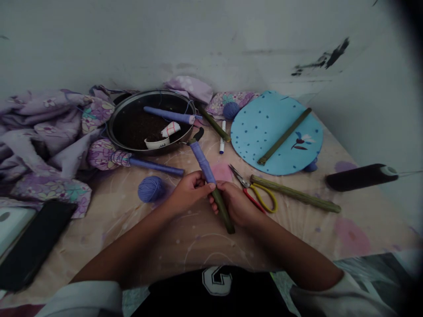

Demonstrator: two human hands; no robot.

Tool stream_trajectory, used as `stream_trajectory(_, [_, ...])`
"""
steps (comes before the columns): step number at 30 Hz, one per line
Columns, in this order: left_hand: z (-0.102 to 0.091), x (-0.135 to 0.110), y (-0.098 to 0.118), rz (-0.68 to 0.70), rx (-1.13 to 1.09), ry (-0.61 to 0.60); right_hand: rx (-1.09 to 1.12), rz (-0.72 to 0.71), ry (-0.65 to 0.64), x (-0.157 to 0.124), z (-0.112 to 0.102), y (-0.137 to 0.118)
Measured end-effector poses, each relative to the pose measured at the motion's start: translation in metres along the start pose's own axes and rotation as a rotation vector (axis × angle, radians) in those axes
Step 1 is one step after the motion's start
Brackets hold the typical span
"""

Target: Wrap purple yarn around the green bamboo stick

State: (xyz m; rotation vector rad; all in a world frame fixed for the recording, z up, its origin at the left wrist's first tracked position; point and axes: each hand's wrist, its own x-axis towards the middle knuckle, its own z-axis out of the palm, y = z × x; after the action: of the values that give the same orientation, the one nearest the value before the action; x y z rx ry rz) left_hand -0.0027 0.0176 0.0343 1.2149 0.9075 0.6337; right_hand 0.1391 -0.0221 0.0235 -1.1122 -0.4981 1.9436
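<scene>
Both my hands grip one green stick point(223, 213) whose upper half is wrapped in purple yarn point(202, 161). My left hand point(188, 190) pinches the wrapped part where the yarn ends. Just below, my right hand point(236, 203) closes round the bare green part. The stick lies slanted, its far end near the metal pan point(115, 119). A purple yarn ball point(151, 189) rests left of my left hand. Red-and-yellow scissors point(256, 193) lie right beside my right hand.
The pan holds a wrapped stick point(168, 115) and a small white cup point(157, 143). Another wrapped stick point(155, 167), bare green sticks point(294, 193), a white marker point(222, 137) and a blue dotted disc point(264, 123) lie around. Crumpled floral cloth point(46, 145) lies left; a black roll point(358, 176) right.
</scene>
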Motion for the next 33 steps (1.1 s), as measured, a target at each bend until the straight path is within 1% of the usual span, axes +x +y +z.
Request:
stream_trajectory(2, [0.0001,-0.0010,0.0007,0.002,-0.053,-0.057,0.006,-0.008,-0.002,0.0000,-0.0002,-0.0002])
stream_trajectory(5, [0.0004,-0.0043,0.0013,0.015,-0.091,-0.131,0.081,0.080,-0.061,-0.0002,-0.0020,-0.0021])
stream_trajectory(7, [0.0004,-0.0059,0.0006,0.023,-0.079,-0.124,0.145,0.163,-0.128,-0.0005,-0.0036,-0.0040])
stream_trajectory(9, [0.0003,-0.0060,-0.0010,0.020,-0.088,-0.117,0.173,0.201,-0.167,-0.0008,-0.0045,-0.0054])
stream_trajectory(11, [0.0003,-0.0049,-0.0027,0.020,-0.099,-0.100,0.152,0.181,-0.154,-0.0010,-0.0045,-0.0056])
stream_trajectory(15, [0.0002,-0.0014,-0.0024,0.034,-0.026,0.021,0.063,0.015,-0.039,-0.0008,-0.0027,-0.0020])
stream_trajectory(16, [0.0001,-0.0007,-0.0013,0.038,-0.010,0.036,0.041,-0.024,-0.016,-0.0007,-0.0023,-0.0008])
stream_trajectory(19, [0.0008,0.0000,0.0023,0.040,-0.030,0.001,-0.017,-0.093,0.002,-0.0005,-0.0013,0.0016])
stream_trajectory(22, [0.0022,-0.0014,0.0025,0.028,-0.096,-0.061,-0.033,-0.089,-0.008,-0.0009,-0.0008,0.0017])
stream_trajectory(26, [0.0020,-0.0032,-0.0017,0.037,-0.183,-0.173,0.028,-0.013,-0.025,-0.0021,-0.0012,-0.0010])
stream_trajectory(28, [0.0007,-0.0030,-0.0035,0.044,-0.212,-0.208,0.062,0.034,-0.038,-0.0024,-0.0019,-0.0024])
stream_trajectory(30, [-0.0007,-0.0021,-0.0044,0.040,-0.213,-0.203,0.076,0.051,-0.060,-0.0022,-0.0025,-0.0028])
stream_trajectory(33, [-0.0023,-0.0004,-0.0045,0.027,-0.144,-0.107,0.046,-0.025,-0.066,-0.0011,-0.0026,-0.0012])
